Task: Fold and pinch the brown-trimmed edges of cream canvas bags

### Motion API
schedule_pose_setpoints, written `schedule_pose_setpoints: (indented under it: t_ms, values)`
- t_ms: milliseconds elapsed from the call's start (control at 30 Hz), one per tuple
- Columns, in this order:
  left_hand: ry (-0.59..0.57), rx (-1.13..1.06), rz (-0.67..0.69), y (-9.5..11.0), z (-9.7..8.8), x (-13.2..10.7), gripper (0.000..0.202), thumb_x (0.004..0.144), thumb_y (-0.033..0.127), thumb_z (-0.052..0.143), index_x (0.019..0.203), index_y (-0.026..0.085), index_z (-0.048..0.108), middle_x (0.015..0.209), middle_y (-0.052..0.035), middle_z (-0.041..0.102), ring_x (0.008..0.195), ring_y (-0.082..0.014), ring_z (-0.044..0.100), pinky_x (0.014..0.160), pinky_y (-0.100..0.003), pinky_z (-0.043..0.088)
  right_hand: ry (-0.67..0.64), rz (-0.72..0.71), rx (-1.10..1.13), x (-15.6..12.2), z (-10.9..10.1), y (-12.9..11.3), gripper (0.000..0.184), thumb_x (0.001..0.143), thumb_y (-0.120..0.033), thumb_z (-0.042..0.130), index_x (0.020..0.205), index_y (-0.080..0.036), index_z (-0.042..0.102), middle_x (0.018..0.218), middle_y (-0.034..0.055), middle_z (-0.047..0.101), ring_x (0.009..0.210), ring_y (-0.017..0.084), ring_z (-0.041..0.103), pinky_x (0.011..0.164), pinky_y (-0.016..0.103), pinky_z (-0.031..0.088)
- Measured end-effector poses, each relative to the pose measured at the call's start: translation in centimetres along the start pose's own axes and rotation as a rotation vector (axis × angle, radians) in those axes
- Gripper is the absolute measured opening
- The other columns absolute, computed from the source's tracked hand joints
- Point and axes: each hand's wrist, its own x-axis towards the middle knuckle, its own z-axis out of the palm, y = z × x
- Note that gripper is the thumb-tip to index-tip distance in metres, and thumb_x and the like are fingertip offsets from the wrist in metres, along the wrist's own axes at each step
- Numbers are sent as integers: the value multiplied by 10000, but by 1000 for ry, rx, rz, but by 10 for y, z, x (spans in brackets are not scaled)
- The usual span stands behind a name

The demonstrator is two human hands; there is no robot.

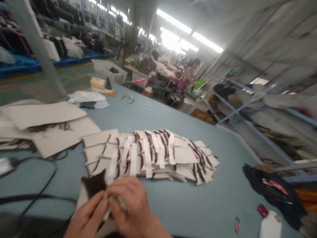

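Near the front edge of the table, a cream fabric piece with dark brown pile (94,183) is gripped by my left hand (89,211), its fingers closed. My right hand (132,201) meets it there, thumb and fingers pinched together at a white strip (107,215) that shows just below the fingertips. The exact pinch point is partly hidden by the fingers. Just beyond my hands lie overlapping rows of cream fabric pieces with brown edges (185,155). Several white strips (148,158) are laid across these rows.
Larger cream panels (49,115) are stacked at the left, near a black cable (47,181). A wooden-based block (99,84) stands at the far corner. On the right are a dark bundle (274,191), a white tag (271,226) and a small pink item (237,224). People work in the background.
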Motion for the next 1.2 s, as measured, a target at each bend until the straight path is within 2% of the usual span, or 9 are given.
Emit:
schedule_pose_setpoints:
  t_ms: [33, 67, 200, 267, 367, 600, 833, 1200]
  values:
    - [-135, -101, -49, 2, -9, -4, 516, 1045, 608, 468, 859, 184, 694, 720, -11, 654, 600, -157, 594, 526, -231, 530, -21, 7, 9, 3, -8, -5, 155, 1018, -191, 573, 1074, -237, 710, 979, 57, 833, 921, 197, 778, 861, 354, 625]
    - [-201, -177, -112, 5, -17, -7, 533, 1034, 626, 464, 816, 180, 657, 680, 5, 585, 581, -143, 533, 504, -222, 481, -27, 43, 20, 4, -14, -8, 148, 1030, -174, 579, 1064, -220, 715, 973, 66, 828, 924, 195, 769, 868, 351, 618]
    - [-368, -437, -275, 12, -34, -9, 487, 985, 633, 550, 798, 183, 559, 643, 78, 352, 546, -97, 324, 468, -196, 298, -72, 140, 100, -2, -24, -8, 173, 1049, -149, 563, 1083, -208, 722, 1006, 81, 817, 941, 200, 747, 871, 355, 598]
    - [-437, -525, -306, 13, -36, -10, 440, 979, 598, 580, 843, 179, 569, 639, 93, 320, 541, -90, 263, 464, -197, 239, -90, 172, 130, -6, -25, -9, 186, 1050, -148, 553, 1080, -213, 725, 1012, 77, 816, 943, 198, 747, 873, 351, 592]
    - [-495, -574, -303, 13, -38, -12, 355, 971, 515, 608, 894, 168, 595, 628, 101, 318, 541, -89, 240, 468, -202, 219, -125, 240, 140, -8, -26, -10, 198, 1044, -168, 547, 1053, -218, 738, 1001, 68, 815, 934, 198, 749, 865, 344, 584]
    - [-518, -574, -263, 22, -40, -7, 242, 914, 396, 641, 955, 161, 598, 701, 64, 456, 590, -96, 339, 507, -211, 278, -145, 480, 246, -10, -28, -7, 213, 1011, -205, 561, 1027, -190, 773, 1000, 60, 832, 922, 186, 774, 847, 292, 584]
    - [-511, -507, -307, 23, -34, -4, 253, 935, 401, 586, 851, 163, 590, 608, 102, 318, 535, -87, 236, 470, -224, 207, -134, 551, 305, -10, -29, -4, 217, 998, -224, 577, 1016, -182, 789, 992, 56, 836, 901, 175, 771, 849, 267, 583]
    - [-462, -521, -315, 16, -24, 3, 248, 936, 378, 577, 802, 169, 584, 596, 92, 339, 525, -86, 258, 466, -229, 220, -153, 636, 342, -5, -31, 6, 209, 986, -238, 587, 1001, -201, 792, 982, 40, 838, 878, 178, 771, 837, 273, 587]
